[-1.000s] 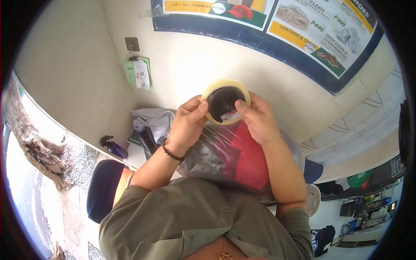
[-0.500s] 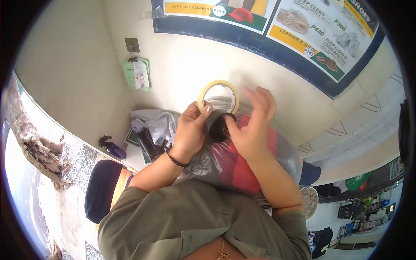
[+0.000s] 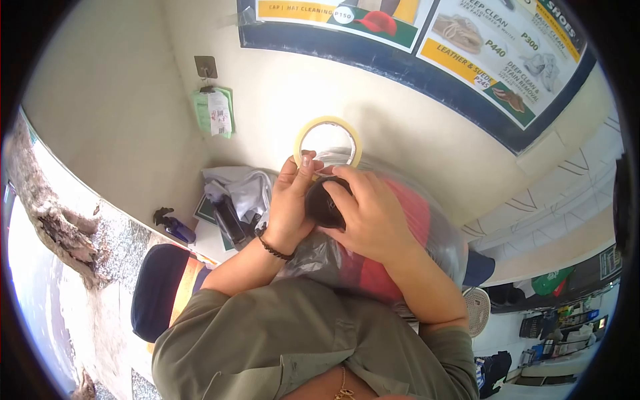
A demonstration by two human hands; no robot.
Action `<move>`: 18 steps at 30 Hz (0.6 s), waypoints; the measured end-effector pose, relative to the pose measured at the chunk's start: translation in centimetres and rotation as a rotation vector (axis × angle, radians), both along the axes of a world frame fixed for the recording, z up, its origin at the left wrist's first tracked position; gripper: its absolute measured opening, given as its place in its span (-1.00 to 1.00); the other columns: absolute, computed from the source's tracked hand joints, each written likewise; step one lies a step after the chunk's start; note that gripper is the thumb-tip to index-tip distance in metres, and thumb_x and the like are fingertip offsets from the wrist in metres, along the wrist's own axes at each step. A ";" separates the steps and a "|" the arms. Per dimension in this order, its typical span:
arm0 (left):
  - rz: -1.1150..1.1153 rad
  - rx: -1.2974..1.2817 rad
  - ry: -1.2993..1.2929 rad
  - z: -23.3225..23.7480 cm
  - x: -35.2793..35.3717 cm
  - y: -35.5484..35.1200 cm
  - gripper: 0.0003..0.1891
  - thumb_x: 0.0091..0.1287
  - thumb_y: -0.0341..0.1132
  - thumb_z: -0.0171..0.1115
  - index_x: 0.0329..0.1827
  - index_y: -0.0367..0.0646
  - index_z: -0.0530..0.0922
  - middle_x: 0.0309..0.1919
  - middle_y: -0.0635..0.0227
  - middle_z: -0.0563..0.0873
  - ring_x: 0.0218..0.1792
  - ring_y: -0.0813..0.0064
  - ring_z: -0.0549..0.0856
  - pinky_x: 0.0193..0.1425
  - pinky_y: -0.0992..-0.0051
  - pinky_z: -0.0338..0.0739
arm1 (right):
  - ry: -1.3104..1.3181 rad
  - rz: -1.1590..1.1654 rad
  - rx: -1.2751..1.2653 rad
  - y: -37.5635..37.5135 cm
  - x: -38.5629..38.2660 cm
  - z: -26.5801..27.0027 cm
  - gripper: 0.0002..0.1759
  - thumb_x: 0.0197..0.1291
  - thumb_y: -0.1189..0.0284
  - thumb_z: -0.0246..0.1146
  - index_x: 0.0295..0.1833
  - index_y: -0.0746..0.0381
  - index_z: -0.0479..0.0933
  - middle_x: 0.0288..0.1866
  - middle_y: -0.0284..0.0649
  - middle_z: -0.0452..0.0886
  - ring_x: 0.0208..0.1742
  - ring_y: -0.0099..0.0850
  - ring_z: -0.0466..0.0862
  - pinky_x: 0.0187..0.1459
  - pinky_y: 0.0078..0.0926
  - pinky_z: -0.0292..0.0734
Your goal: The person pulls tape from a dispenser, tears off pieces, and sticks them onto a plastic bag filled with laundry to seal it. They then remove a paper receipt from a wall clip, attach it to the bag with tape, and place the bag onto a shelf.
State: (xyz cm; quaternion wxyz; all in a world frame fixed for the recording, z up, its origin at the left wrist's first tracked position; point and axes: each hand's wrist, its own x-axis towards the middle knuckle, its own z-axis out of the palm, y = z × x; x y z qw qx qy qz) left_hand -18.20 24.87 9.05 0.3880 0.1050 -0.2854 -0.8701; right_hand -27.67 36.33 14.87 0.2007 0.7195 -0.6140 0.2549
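Observation:
My left hand (image 3: pixel 291 190) pinches a roll of clear yellowish tape (image 3: pixel 355 139) at its lower left edge, with the roll standing upright near the wall. Just below the roll is a black, round, hollow object (image 3: pixel 323 205) whose exact kind I cannot make out. My right hand (image 3: pixel 377 213) curves around this black object, fingers over its top and thumb beneath. Its fingertips come close to my left thumb. Under both hands sits a large bulging clear plastic bag (image 3: pixel 443 227) with red and grey cloth inside.
A grey cloth bundle (image 3: pixel 243 179) and a dark bottle (image 3: pixel 229 220) lie left of the bag. Further left stand a spray bottle (image 3: pixel 175 225) and a dark chair back (image 3: pixel 159 290). A price poster (image 3: pixel 320 57) and green slips (image 3: pixel 215 112) hang on the wall.
My right hand has come down and left from a raised, spread position and closed around the black object. The tape roll has shifted slightly left and up.

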 end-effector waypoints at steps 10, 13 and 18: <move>-0.046 -0.152 0.105 -0.9 -0.6 -0.1 -0.63 0.47 -0.30 0.18 0.27 -0.26 0.45 0.02 0.29 0.66 0.05 0.46 0.63 0.16 0.35 0.56 | -0.549 0.111 -0.053 0.4 -2.1 0.3 -0.62 0.22 0.45 0.34 0.11 0.36 0.51 0.22 0.00 0.51 0.09 -0.23 0.61 0.15 -0.33 0.47; -0.046 -0.249 0.109 -1.0 -0.7 0.1 -0.64 0.49 -0.32 0.13 0.29 -0.24 0.45 0.09 0.29 0.66 0.11 0.43 0.64 0.23 0.28 0.56 | -0.991 0.119 -0.055 -0.3 -1.9 -1.0 -0.62 0.33 0.43 0.26 0.20 0.34 0.43 0.08 -0.02 0.61 0.15 -0.20 0.60 0.16 -0.29 0.47; -0.081 -0.313 0.123 -1.6 -0.6 -0.1 -0.61 0.46 -0.39 0.16 0.31 -0.26 0.44 0.15 0.28 0.64 0.14 0.40 0.63 0.28 0.24 0.54 | -0.638 -0.007 -0.278 -0.8 -2.1 -1.2 -0.69 0.37 0.40 0.22 0.15 0.29 0.49 0.04 -0.13 0.62 0.06 -0.24 0.52 0.18 -0.32 0.38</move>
